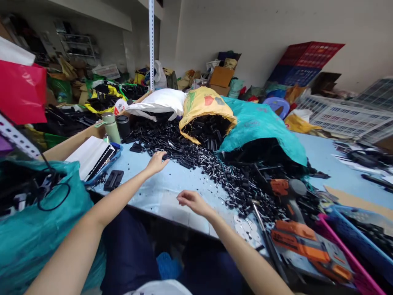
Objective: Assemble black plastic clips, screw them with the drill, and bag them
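Note:
My left hand [157,162] reaches to the near edge of a heap of small black plastic parts [184,155]. Its fingers are stretched out and apart, with a dark piece by the fingertips; I see no grip on it. My right hand [193,201] hovers over the pale blue tabletop [181,178] near the front edge, its fingers curled together. Whether anything small is between them is hidden. Loose screws [211,168] mixed with black pieces spread to the right of the heap. A black rectangular part [113,180] lies to the left of my left hand.
Behind the heap lie open white [166,100], yellow [208,104] and teal [260,127] sacks. An orange cordless drill [303,241] and a hammer [260,221] lie right, beside a blue basket [362,229]. A green bottle [111,128] and a blue tray [116,157] stand left.

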Motion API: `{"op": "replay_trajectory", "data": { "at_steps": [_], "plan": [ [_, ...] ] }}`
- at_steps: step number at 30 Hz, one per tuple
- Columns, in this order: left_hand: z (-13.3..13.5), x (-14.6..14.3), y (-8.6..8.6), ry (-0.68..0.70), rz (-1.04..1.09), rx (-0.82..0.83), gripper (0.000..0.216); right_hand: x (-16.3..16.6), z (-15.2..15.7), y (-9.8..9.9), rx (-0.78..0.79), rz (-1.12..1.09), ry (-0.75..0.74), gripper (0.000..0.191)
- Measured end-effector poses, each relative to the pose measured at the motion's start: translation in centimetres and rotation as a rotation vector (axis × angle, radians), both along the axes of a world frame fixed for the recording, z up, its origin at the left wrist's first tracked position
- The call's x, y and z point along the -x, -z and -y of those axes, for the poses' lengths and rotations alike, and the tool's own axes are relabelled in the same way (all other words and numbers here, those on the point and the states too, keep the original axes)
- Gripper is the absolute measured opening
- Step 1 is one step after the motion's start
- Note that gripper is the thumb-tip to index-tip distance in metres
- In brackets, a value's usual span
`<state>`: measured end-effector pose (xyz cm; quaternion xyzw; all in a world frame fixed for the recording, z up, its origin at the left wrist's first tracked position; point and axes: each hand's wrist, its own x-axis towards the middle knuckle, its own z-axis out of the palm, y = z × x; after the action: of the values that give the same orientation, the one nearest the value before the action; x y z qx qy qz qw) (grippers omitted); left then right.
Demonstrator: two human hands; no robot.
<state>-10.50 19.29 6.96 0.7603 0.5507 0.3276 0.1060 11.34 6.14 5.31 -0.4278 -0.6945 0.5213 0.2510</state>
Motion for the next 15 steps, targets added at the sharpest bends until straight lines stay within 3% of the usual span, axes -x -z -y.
{"op": "replay_trajectory", "data": {
  "at_steps": [4, 8, 12, 15],
  "plan": [
    [-8.4, 2.3, 1.8, -0.177, -0.050, -0.036, 0.050, 1.3, -13.9, -1.7, -0.300, 0.130, 0.109, 0.033],
    [-14.3, 5.1, 4.3, -0.399, -0.149, -0.043, 0.061, 5.3, -28.3, -3.1, -0.509, 0.231, 0.297, 0.037],
    [-17.0, 7.1, 7.2, -0.491, -0.180, -0.017, 0.065, 9.0, -40.1, -3.8, -0.528, 0.375, 0.490, 0.052],
    [-17.3, 7.7, 9.0, -0.491, -0.193, -0.014, 0.070, 9.9, -46.5, -3.5, -0.451, 0.494, 0.624, 0.055]
  ]
}}
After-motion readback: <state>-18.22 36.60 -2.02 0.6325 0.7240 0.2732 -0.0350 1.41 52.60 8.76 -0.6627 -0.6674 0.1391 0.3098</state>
